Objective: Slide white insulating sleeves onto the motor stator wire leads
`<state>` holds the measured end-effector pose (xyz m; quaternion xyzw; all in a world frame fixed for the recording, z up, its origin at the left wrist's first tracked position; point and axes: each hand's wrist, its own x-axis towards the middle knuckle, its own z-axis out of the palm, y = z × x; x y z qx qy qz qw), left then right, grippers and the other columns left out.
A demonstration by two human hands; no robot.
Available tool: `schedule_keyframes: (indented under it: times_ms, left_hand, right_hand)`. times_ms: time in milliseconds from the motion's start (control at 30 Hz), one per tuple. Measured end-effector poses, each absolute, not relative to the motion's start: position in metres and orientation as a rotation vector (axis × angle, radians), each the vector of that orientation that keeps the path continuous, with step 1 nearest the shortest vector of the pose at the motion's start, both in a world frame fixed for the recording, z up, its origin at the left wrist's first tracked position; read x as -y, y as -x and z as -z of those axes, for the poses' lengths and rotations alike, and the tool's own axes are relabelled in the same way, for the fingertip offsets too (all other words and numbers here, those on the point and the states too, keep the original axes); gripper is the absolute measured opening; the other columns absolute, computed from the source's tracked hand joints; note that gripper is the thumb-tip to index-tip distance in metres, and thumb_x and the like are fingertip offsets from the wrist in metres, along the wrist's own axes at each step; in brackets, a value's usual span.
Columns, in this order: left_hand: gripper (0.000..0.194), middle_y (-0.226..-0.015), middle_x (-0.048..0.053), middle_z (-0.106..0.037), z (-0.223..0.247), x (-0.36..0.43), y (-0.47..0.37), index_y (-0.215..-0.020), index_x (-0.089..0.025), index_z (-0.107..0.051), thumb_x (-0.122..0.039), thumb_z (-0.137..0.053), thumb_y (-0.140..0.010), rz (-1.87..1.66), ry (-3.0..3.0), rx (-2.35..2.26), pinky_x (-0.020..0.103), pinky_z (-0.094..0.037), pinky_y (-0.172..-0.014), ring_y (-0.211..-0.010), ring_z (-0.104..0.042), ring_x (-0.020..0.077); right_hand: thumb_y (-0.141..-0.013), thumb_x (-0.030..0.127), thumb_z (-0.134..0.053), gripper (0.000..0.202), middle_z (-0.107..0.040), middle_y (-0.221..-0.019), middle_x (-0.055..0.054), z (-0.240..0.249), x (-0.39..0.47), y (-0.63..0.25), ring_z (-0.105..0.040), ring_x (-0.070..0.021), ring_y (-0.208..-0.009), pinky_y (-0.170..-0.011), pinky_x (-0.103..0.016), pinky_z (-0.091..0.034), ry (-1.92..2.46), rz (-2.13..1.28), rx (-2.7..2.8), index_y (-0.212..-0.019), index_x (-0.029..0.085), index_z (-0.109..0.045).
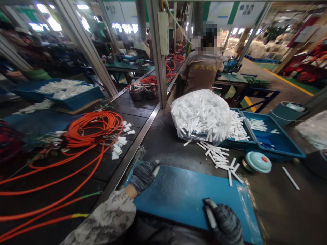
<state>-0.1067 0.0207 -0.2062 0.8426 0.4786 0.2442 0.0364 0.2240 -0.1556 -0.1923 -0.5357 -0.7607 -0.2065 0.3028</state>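
Note:
My left hand (pixel 144 176), in a grey-and-black striped glove, is closed at the far left edge of a blue mat (pixel 178 190). A short pale piece (pixel 156 170), like one of the white tubes, shows between its thumb and fingers. My right hand (pixel 226 221), gloved the same way, is closed over the mat's near right part. A white tube (pixel 210 217) lies along its fingers, its lower end hidden by the glove. Loose white tubes (pixel 217 156) lie scattered beyond the mat. Behind them, a clear plastic bag (pixel 201 114) bulges with many more.
Blue bins (pixel 288 141) with tubes stand at the back right, near a round pale-green lidded container (pixel 258 161). Left of a metal rail (pixel 138 136) lie coiled orange cables (pixel 94 126) and white connectors (pixel 119 144). A co-worker (pixel 200 69) sits ahead, facing away. A metal post (pixel 158 68) rises between.

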Motion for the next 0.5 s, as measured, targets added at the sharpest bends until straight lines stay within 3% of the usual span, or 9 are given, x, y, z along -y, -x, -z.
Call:
schedule_keyframes:
  times_ms: [267, 500]
  left_hand:
    - [0.032, -0.103, 0.006, -0.079, 0.2035, -0.0206, 0.1079, -0.115, -0.021, -0.073, -0.033, -0.047, -0.100, -0.715, -2.607, -1.450, 0.038, -0.064, -0.082, -0.089, -0.076, 0.0238]
    - [0.032, -0.105, 0.006, -0.079, 0.2048, -0.0206, 0.1078, -0.116, -0.022, -0.073, -0.033, -0.047, -0.100, -0.713, -2.611, -1.458, 0.038, -0.064, -0.084, -0.091, -0.076, 0.0241]
  right_hand:
    - [-0.105, 0.024, -0.048, 0.022, -0.069, -0.069, 0.000, 0.1925, 0.1542, -0.2213, -0.057, -0.0124, -0.056, -0.062, -0.026, -0.042, 1.447, 0.505, 1.956, -0.107, 0.017, -0.069]
    - [-0.102, 0.017, -0.049, 0.023, -0.068, -0.067, 0.001, 0.1919, 0.1548, -0.2234, -0.057, -0.0130, -0.057, -0.064, -0.027, -0.042, 1.422, 0.542, 2.014, -0.106, 0.020, -0.072]
